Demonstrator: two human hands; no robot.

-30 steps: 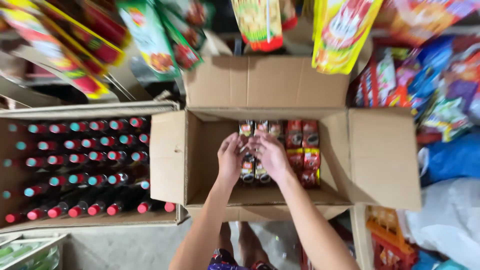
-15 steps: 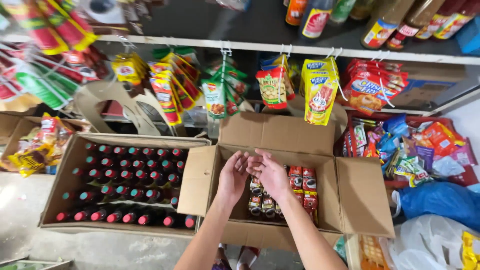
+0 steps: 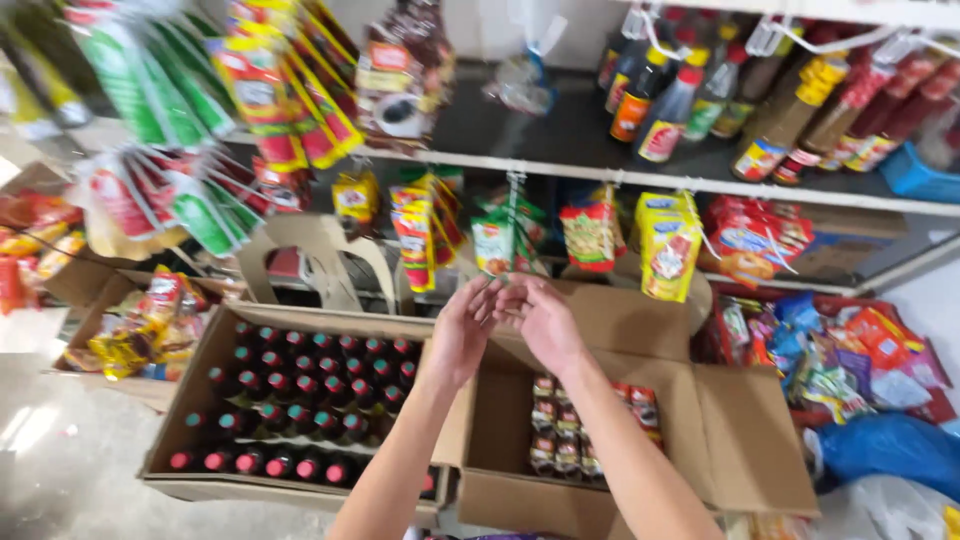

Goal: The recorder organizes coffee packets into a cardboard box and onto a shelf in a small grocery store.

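Two hands (image 3: 505,325) raised, empty (fingers loosely open) | box (image 3: 640,500): jars (image 3: 565,435)

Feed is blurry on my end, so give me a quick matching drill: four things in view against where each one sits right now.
1. both hands
2. capped bottles
3. small jars
4. sauce bottles

A. on the upper shelf
B. in the left carton
C. raised together above the cartons
D. in the open right carton

Pairs: 1-C, 2-B, 3-D, 4-A
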